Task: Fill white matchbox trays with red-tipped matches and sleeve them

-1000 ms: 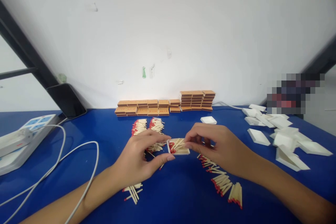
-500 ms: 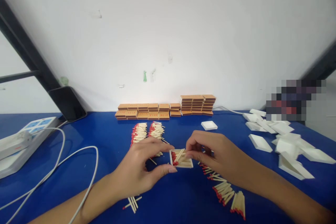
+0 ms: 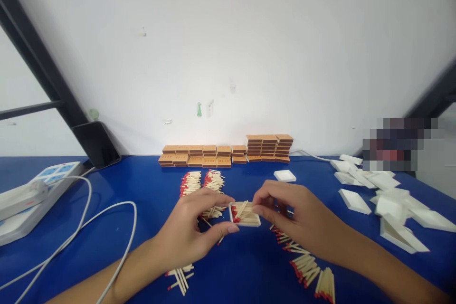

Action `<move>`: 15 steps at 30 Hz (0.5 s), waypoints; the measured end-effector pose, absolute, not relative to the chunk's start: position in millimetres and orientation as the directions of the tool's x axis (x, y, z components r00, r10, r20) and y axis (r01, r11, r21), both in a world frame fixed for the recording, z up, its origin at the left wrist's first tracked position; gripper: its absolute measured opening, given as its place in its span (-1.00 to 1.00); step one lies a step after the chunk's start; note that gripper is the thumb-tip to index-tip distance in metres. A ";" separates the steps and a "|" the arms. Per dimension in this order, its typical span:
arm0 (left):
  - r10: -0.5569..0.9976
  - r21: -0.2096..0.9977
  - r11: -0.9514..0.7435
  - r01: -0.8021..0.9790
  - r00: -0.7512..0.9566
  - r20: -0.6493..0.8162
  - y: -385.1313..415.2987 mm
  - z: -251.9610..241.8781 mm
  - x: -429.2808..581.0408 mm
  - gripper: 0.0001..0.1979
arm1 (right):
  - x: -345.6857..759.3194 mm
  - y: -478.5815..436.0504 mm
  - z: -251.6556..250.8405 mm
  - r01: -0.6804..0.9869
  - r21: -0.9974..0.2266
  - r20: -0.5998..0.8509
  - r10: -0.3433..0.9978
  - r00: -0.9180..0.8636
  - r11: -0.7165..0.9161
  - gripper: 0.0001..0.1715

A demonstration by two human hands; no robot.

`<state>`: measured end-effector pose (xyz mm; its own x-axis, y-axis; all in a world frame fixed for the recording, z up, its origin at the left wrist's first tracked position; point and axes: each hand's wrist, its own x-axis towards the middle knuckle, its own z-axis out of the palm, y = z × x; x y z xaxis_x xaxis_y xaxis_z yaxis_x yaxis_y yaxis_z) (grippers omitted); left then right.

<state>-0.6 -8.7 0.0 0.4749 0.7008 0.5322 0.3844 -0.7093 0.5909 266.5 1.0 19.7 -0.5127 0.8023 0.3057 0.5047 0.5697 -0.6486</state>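
My left hand (image 3: 199, 225) grips the left end of a small white matchbox tray (image 3: 253, 223) between thumb and fingers. Red-tipped matches (image 3: 243, 213) lie inside the tray, some of them slanted. At the tray's right end, my right hand (image 3: 285, 204) has its thumb and forefinger pinched together on the ends of some matches. How many it pinches is hidden. Bunches of red-headed matches (image 3: 214, 181) lie behind my left hand, and more loose matches (image 3: 304, 266) are spread below my right hand. A few others (image 3: 181, 278) lie under my left forearm.
Filled-looking rows of orange matchboxes (image 3: 195, 155) and a taller stack (image 3: 269, 147) stand against the wall. One white tray (image 3: 285, 175) lies behind my right hand; a heap of white trays (image 3: 392, 199) is at right. A power strip (image 3: 46, 190), white cable (image 3: 134, 218) and phone (image 3: 97, 142) are at left.
The whole view has shifted slightly, so everything sits a little lower. Both hands keep nearly the same pose at the tray, with the pinched fingers still at its right end.
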 end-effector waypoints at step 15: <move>0.665 0.553 -0.740 0.383 0.539 0.517 -6.9 -1.9 -1.9 -0.67 | 263.8 -6.2 20.9 0.441 -0.652 0.298 0.744 -0.597 0.616 -0.77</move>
